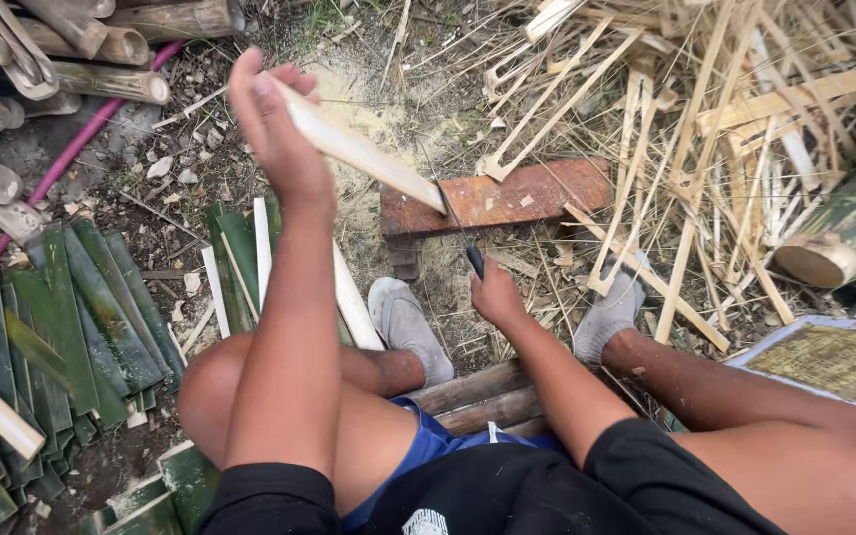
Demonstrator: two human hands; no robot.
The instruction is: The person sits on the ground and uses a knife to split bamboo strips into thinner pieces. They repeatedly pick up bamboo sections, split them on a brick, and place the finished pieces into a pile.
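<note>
The knife blade (448,203) is too thin to make out.

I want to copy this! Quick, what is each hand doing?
Left hand: closed around the upper end of a pale bamboo strip.
Right hand: closed on the dark handle of a knife.

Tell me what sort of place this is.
Probably an outdoor bamboo-splitting spot on bare ground. The left hand holds a bamboo slat against a wooden block, the right hand grips a knife, with stacked green strips and split offcuts around.
</note>
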